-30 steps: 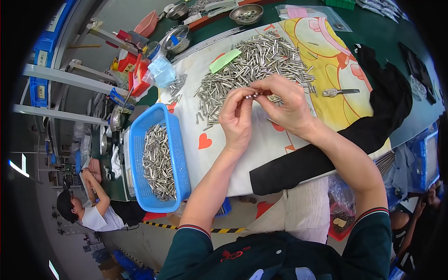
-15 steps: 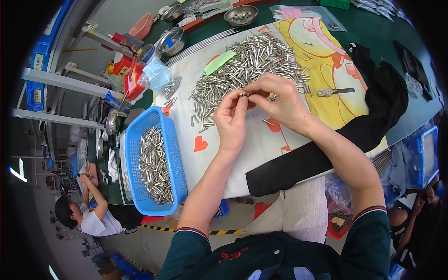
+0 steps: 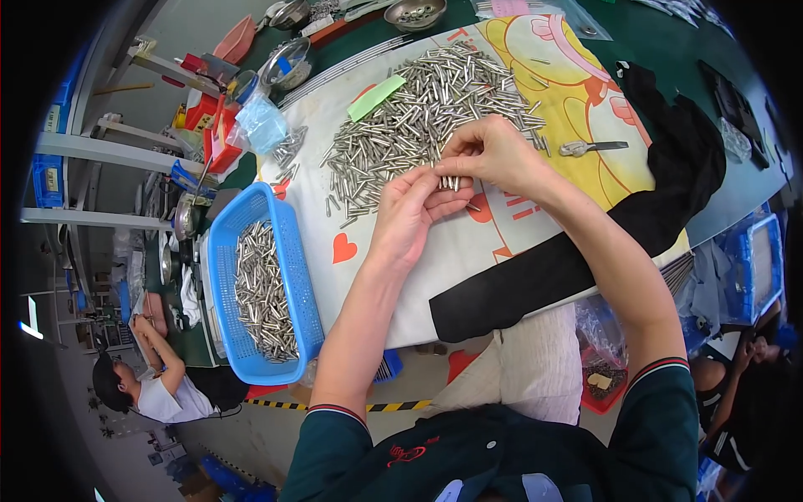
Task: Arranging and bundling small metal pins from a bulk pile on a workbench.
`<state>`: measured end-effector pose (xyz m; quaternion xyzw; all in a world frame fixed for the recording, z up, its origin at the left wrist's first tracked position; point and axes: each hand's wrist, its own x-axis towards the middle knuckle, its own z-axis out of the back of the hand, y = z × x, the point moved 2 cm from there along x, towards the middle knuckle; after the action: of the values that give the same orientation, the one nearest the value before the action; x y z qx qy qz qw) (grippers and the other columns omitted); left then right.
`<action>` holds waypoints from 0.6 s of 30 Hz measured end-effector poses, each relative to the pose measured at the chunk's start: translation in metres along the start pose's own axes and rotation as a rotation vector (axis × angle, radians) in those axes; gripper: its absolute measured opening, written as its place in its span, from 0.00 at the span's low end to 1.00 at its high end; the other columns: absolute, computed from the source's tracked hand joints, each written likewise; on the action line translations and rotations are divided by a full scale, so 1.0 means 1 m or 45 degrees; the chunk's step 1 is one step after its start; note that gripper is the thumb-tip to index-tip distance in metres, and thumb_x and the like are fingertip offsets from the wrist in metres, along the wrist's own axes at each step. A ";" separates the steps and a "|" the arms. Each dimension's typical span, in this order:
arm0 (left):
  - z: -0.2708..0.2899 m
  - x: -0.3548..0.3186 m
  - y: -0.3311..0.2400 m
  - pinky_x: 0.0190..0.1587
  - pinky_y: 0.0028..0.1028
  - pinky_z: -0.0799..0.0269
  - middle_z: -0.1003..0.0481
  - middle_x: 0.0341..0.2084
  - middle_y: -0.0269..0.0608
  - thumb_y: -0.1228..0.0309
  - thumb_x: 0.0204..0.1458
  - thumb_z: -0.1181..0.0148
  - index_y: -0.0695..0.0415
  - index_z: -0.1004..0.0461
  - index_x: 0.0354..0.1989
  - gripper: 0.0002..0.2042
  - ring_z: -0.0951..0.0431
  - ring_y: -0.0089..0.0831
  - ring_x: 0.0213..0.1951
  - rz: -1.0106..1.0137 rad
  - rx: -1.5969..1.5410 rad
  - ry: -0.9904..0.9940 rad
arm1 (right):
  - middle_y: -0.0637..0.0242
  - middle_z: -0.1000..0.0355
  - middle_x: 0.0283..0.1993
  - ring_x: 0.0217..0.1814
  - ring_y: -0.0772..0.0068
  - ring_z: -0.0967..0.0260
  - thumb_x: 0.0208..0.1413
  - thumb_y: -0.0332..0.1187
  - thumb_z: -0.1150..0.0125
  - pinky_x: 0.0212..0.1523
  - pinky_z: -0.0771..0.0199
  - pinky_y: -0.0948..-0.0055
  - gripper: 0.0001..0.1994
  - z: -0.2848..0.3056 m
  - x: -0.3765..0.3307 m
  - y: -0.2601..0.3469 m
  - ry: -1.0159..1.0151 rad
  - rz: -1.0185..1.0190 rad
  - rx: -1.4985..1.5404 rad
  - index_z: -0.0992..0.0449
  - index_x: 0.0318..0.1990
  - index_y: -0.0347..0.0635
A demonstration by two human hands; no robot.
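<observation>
From the head camera, looking down: both hands meet over the cloth, the left hand [image 3: 408, 219] cupped palm-up with a few short metal pins [image 3: 449, 181] bunched at its fingertips, the right hand [image 3: 493, 155] pinching the same little bunch from above, probably to line the ends up. They sit right at the near edge of the big pile of pins [image 3: 422, 113], handy for grabbing more. A blue basket [image 3: 288, 251] with more pins waits just left of the forearm. The white cartoon cloth [image 3: 468, 243] covers a green bench [image 3: 669, 33]; a black cloth [image 3: 669, 180] lies to the right, bowls at the back, another person [image 3: 146, 389] sits below-left
</observation>
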<state>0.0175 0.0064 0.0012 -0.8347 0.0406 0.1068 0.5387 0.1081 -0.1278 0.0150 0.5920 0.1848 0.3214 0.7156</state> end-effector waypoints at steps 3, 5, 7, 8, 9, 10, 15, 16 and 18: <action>0.002 0.000 0.000 0.43 0.30 0.21 0.24 0.37 0.54 0.70 0.60 0.53 0.67 0.32 0.44 0.12 0.20 0.36 0.38 0.054 0.031 0.046 | 0.65 0.27 0.19 0.20 0.78 0.28 0.45 0.31 0.33 0.23 0.31 0.79 0.08 -0.001 -0.001 -0.001 0.015 -0.027 -0.018 0.22 0.26 0.33; 0.000 0.000 0.000 0.42 0.29 0.21 0.24 0.36 0.53 0.70 0.60 0.54 0.67 0.31 0.43 0.12 0.20 0.36 0.37 0.076 -0.016 0.047 | 0.65 0.27 0.19 0.20 0.78 0.28 0.47 0.35 0.34 0.23 0.31 0.78 0.11 -0.001 -0.001 -0.001 0.005 -0.016 -0.079 0.22 0.27 0.33; 0.000 -0.001 0.000 0.41 0.29 0.21 0.23 0.34 0.53 0.71 0.61 0.56 0.67 0.30 0.41 0.11 0.19 0.36 0.36 0.096 -0.061 0.048 | 0.67 0.28 0.19 0.20 0.80 0.29 0.49 0.33 0.36 0.22 0.33 0.80 0.10 -0.001 0.000 -0.003 0.005 -0.041 -0.083 0.22 0.28 0.33; 0.000 -0.002 0.000 0.41 0.29 0.21 0.23 0.34 0.53 0.70 0.61 0.56 0.67 0.30 0.42 0.12 0.19 0.35 0.36 0.108 -0.084 0.053 | 0.68 0.29 0.20 0.20 0.83 0.30 0.52 0.32 0.39 0.21 0.34 0.82 0.09 -0.001 0.001 -0.004 0.005 -0.063 -0.089 0.22 0.30 0.32; 0.000 -0.002 0.000 0.41 0.29 0.21 0.23 0.34 0.53 0.70 0.61 0.55 0.68 0.30 0.43 0.12 0.19 0.35 0.36 0.119 -0.108 0.059 | 0.68 0.29 0.20 0.20 0.83 0.30 0.52 0.32 0.39 0.21 0.34 0.82 0.09 0.000 0.002 -0.004 0.006 -0.064 -0.089 0.22 0.30 0.32; 0.000 -0.002 0.000 0.41 0.29 0.21 0.23 0.34 0.53 0.70 0.61 0.55 0.68 0.30 0.43 0.12 0.19 0.35 0.36 0.119 -0.108 0.058 | 0.67 0.27 0.20 0.21 0.82 0.30 0.51 0.36 0.38 0.22 0.33 0.80 0.12 0.001 0.002 -0.005 0.047 -0.083 -0.033 0.22 0.29 0.33; 0.001 -0.002 -0.001 0.43 0.27 0.22 0.24 0.38 0.50 0.72 0.59 0.51 0.66 0.31 0.46 0.12 0.20 0.34 0.38 0.123 0.063 0.069 | 0.67 0.27 0.22 0.23 0.83 0.32 0.47 0.35 0.38 0.25 0.33 0.79 0.12 0.006 -0.001 -0.001 0.087 -0.076 0.053 0.22 0.30 0.32; 0.001 -0.002 0.000 0.43 0.27 0.22 0.24 0.38 0.50 0.72 0.59 0.51 0.66 0.31 0.46 0.12 0.20 0.34 0.38 0.122 0.064 0.069 | 0.70 0.29 0.22 0.23 0.85 0.35 0.47 0.32 0.38 0.26 0.35 0.81 0.10 0.008 -0.001 0.000 0.178 -0.026 0.012 0.22 0.33 0.33; -0.001 -0.002 0.001 0.43 0.26 0.22 0.24 0.38 0.47 0.73 0.58 0.50 0.66 0.30 0.46 0.11 0.20 0.33 0.38 0.031 0.040 0.019 | 0.73 0.30 0.23 0.23 0.87 0.37 0.47 0.28 0.38 0.26 0.37 0.83 0.10 0.008 0.000 0.001 0.267 0.025 -0.030 0.23 0.36 0.33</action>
<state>0.0152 0.0054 0.0013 -0.8263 0.0566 0.1065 0.5502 0.1128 -0.1340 0.0179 0.5483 0.2491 0.3910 0.6960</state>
